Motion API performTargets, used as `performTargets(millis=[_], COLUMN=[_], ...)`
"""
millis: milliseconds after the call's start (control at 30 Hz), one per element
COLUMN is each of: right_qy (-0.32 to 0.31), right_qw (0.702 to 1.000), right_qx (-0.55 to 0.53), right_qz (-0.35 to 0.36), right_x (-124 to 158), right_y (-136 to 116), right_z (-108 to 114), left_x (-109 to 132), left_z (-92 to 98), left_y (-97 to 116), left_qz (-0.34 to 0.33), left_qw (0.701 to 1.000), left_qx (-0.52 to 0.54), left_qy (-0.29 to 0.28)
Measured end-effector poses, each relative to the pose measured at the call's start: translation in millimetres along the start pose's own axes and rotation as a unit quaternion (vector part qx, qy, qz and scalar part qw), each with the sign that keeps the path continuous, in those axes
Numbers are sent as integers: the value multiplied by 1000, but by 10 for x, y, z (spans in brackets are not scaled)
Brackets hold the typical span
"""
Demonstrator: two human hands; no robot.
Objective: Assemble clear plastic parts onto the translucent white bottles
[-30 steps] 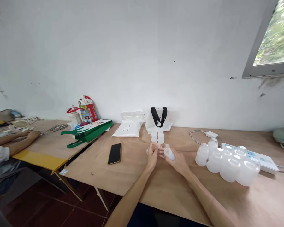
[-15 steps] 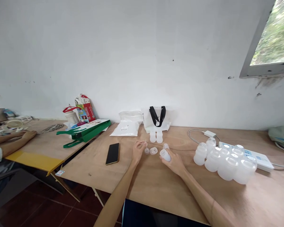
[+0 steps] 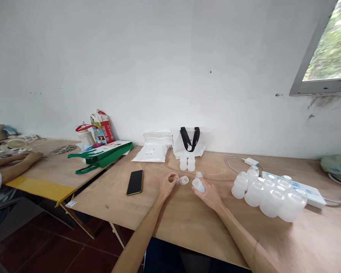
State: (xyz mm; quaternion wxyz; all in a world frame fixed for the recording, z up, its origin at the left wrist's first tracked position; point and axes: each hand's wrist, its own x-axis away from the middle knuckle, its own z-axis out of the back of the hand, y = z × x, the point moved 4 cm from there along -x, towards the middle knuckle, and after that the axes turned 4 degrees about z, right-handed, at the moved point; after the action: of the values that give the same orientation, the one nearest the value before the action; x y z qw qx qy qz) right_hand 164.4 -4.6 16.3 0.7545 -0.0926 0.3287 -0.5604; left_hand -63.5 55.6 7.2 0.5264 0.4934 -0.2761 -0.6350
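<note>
Milky plastic bottle (image 3: 198,185), in R hand (image 3: 208,196)

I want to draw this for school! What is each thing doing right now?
Right hand: gripping a frosted plastic bottle, which is tilted
Left hand: curled, near a clear plastic ring
Clear plastic ring: lying on the table
Two small bottles: standing upright
Phone: lying flat, screen dark
Green bag: folded flat

R hand (image 3: 209,196) w/ plastic bottle (image 3: 198,185), L hand (image 3: 167,185) by clear piece (image 3: 176,179)
</note>
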Motion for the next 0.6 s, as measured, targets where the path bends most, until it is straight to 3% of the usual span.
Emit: performTargets(millis=[467, 600], right_qy=[4, -4], right_qw=[1000, 1000], right_qx=[13, 22], right_qz=[3, -1], right_x=[1, 2], right_y=[-20, -30], right_z=[11, 22], left_x=[6, 82], left_z=[11, 55], left_y=[3, 98], left_qz=[3, -19], left_qw=[999, 998], left_qx=[-29, -50], left_qy=[13, 45])
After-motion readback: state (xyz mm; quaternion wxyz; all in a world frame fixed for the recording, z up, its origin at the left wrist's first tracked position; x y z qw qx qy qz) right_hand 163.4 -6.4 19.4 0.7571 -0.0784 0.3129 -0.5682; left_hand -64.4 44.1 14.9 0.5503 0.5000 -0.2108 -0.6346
